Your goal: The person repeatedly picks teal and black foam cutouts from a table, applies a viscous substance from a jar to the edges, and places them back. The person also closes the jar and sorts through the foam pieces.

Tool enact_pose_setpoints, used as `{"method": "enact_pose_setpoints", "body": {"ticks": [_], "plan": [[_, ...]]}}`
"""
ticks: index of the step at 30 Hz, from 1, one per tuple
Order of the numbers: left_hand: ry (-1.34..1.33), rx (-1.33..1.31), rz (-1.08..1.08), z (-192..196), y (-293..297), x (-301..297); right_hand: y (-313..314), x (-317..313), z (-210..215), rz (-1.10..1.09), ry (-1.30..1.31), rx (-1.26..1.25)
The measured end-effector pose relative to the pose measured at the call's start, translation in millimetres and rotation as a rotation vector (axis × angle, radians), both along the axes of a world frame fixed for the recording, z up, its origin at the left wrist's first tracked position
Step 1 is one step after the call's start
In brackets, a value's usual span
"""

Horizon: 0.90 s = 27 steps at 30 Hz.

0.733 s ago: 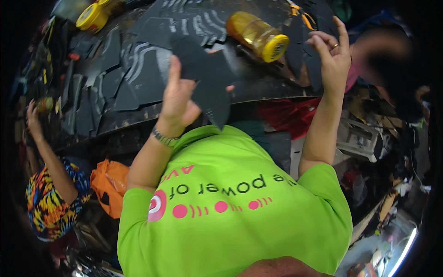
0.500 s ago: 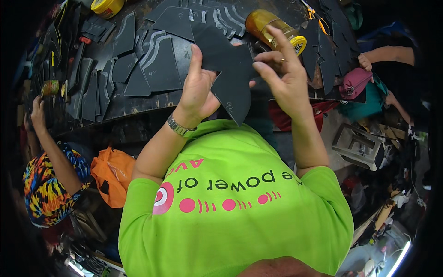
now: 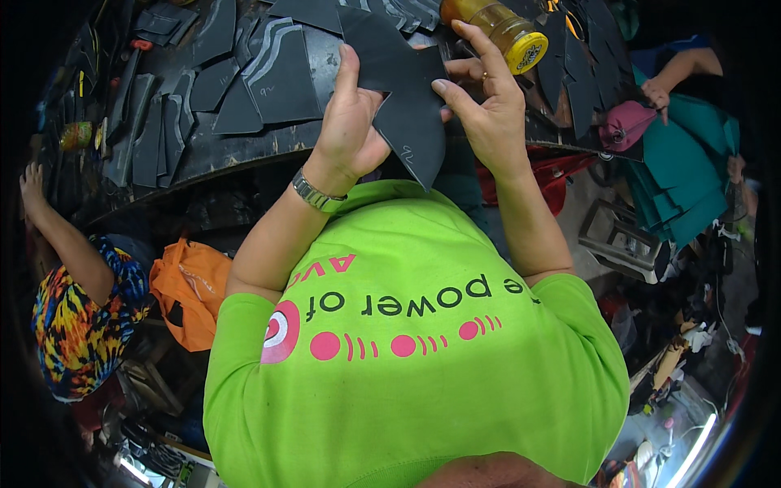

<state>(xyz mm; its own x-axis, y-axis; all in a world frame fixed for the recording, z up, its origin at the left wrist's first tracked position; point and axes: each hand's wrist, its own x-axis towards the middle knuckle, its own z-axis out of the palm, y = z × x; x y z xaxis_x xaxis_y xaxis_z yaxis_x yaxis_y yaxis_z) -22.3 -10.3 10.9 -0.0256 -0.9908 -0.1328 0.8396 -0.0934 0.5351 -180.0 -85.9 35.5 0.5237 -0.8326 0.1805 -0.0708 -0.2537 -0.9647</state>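
Observation:
A flat black cut-out piece point(image 3: 399, 81) with pointed corners and a pale hand mark is held up in front of my chest, above the table's near edge. My left hand point(image 3: 350, 126), with a metal watch on its wrist, grips it from the left, thumb up and fingers running behind it. At the piece's right edge, my right hand point(image 3: 492, 110) has its thumb tip on the border and some fingers curled behind. Its index finger is raised and bent. What the hidden fingertips do behind the piece does not show.
On the dark table point(image 3: 277, 146) lie several black cut pieces point(image 3: 285, 77), some with pale strips. A yellow-lidded jar point(image 3: 496, 32) lies beyond my right hand. At the right, another person's hand point(image 3: 655, 93) is by a pink pouch point(image 3: 626, 126) and teal sheets point(image 3: 679, 175). An orange bag point(image 3: 191, 285) is at left.
My right thumb has come onto the black piece's edge. The view has shifted, so the table sits higher in it. At the right, more of the teal sheets shows, spread out.

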Motion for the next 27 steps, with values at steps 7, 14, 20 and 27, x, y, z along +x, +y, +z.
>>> {"method": "enact_pose_setpoints", "body": {"ticks": [7,14,20,27], "plan": [[0.063,0.064,0.014,-1.2,2.2,-2.0,4.3,-1.3,-5.5,-0.035,-0.088,0.042],[0.002,0.052,0.013,-6.8,9.2,1.1,-10.1,-9.5,-4.4,-0.045,-0.206,-0.041],[-0.352,-0.057,0.122,-30.5,19.7,18.5,-28.1,-36.5,19.9,-0.201,-0.263,-0.18],[-0.803,-0.175,0.39,-53.1,35.5,31.5,-89.0,-158.8,94.5,-0.675,-0.672,-0.419]]}}
